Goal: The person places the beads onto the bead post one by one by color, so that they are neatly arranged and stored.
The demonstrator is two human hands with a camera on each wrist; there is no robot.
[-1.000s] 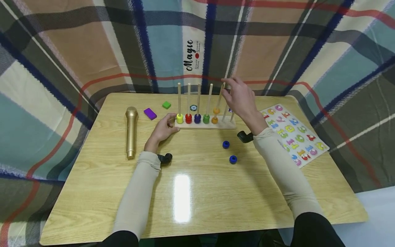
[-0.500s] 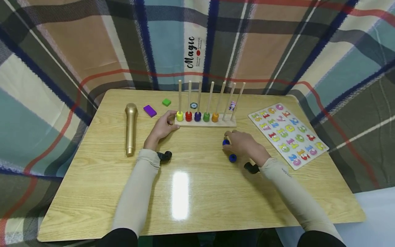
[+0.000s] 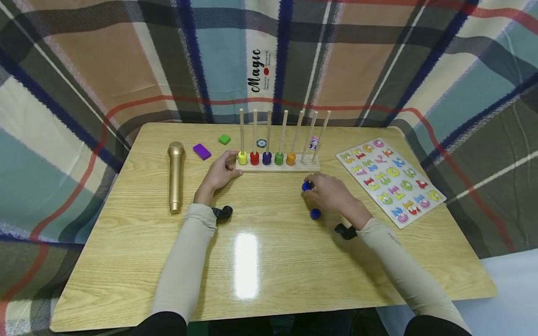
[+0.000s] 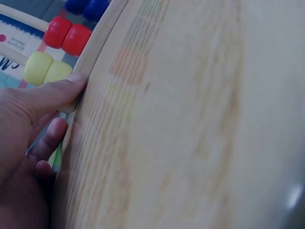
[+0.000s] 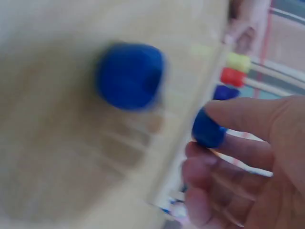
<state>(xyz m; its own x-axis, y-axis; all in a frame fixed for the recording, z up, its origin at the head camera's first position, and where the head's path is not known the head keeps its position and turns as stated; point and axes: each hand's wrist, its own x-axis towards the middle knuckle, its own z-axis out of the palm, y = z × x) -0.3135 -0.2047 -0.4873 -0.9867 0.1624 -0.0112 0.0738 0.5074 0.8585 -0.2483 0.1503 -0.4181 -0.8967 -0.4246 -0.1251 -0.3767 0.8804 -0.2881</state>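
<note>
A wooden peg stand (image 3: pixel 277 166) with upright rods stands toward the back of the table. Yellow (image 3: pixel 242 158), red (image 3: pixel 254 158), dark blue (image 3: pixel 266 158), green (image 3: pixel 279 158) and orange beads (image 3: pixel 291 159) sit low on its rods; the two rightmost rods are bare. My left hand (image 3: pixel 218 175) holds the stand's left end, thumb on the front edge of the base and fingers behind. Between thumb and fingers, my right hand (image 3: pixel 332 192) pinches a blue bead (image 5: pixel 208 129) in front of the stand. A second blue bead (image 3: pixel 315 214) lies on the table nearer me.
On the left lie a gold microphone-shaped object (image 3: pixel 175 177), a purple block (image 3: pixel 202 151) and a green block (image 3: pixel 224 139). A number board (image 3: pixel 391 181) lies at the right. Behind the rods are a small round item (image 3: pixel 261 143) and a small figure (image 3: pixel 313 143).
My right hand has come down from the orange bead's rod to the blue beads and now pinches one. The orange bead has dropped to the bottom. My left hand stays at the stand.
</note>
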